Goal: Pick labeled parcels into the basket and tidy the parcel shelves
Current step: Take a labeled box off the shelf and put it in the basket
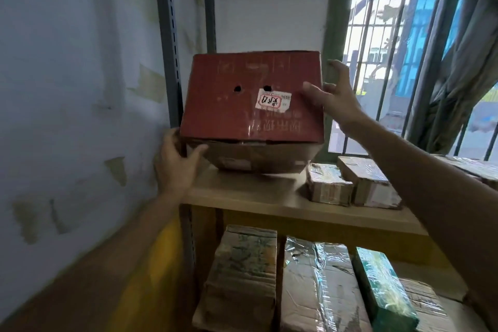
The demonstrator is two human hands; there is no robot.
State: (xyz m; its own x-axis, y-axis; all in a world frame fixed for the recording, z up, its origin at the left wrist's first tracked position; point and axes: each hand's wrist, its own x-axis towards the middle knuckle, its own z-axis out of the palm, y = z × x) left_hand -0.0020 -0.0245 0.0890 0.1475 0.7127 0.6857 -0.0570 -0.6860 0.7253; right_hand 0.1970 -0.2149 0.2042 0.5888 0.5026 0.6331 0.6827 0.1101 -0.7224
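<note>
Red cardboard box (252,97), white label, two holes, tilted on wooden shelf (242,197)

The large box (250,97) sits tilted on the left end of the upper shelf (242,194), in front of the upright (168,48). The left hand (176,162) grips its 8 o'clock corner; the right hand (334,100) touches its 3 o'clock edge. Two small parcels (330,183) stand side by side on that shelf at the box's 4 o'clock. A row of parcels (242,277) lies below at 6 o'clock, the wall (67,89) at 9, the window (390,35) at 2.
</note>
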